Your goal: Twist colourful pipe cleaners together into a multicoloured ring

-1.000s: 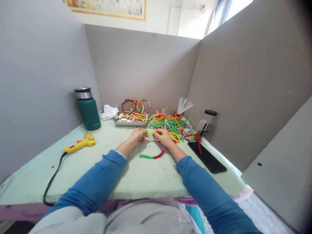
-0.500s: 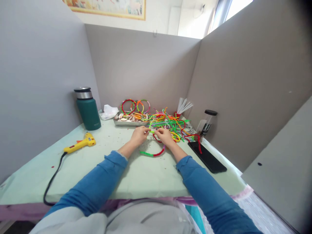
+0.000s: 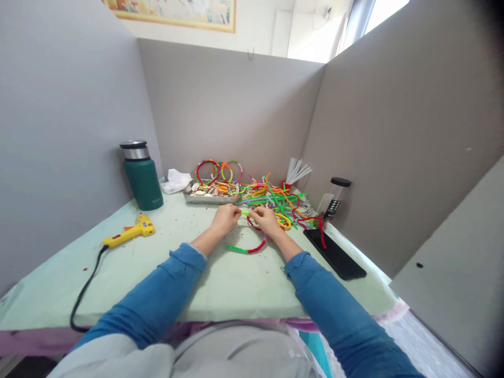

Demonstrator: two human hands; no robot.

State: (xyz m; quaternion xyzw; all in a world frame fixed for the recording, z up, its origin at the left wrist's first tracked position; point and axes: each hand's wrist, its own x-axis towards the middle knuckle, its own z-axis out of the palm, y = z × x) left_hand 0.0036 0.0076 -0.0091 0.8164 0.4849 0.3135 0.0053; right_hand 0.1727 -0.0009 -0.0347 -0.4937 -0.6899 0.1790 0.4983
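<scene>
Between my two hands a yellow-green pipe cleaner (image 3: 244,213) spans a short gap above the table. My left hand (image 3: 226,219) pinches its left end, and the fingers of my right hand (image 3: 266,220) are closed on the right end. Below and between them curves a green and red pipe cleaner strip (image 3: 247,251), its pink end running up under my right hand. A heap of coloured pipe cleaners (image 3: 271,195) lies just behind, partly hidden by my right hand. The fingertips are small in view, so the exact grip is hard to see.
A metal tray (image 3: 212,200) of shells stands at the back, with pipe-cleaner rings (image 3: 207,164) behind it. To the left are a green flask (image 3: 142,184), white tissue (image 3: 176,180) and yellow glue gun (image 3: 128,233). On the right lie a black phone (image 3: 334,254) and clear bottle (image 3: 334,202).
A yellow-green length that stuck up beside my left fingers no longer shows there. Both hands stay in almost the same place, still holding the pipe cleaner.
</scene>
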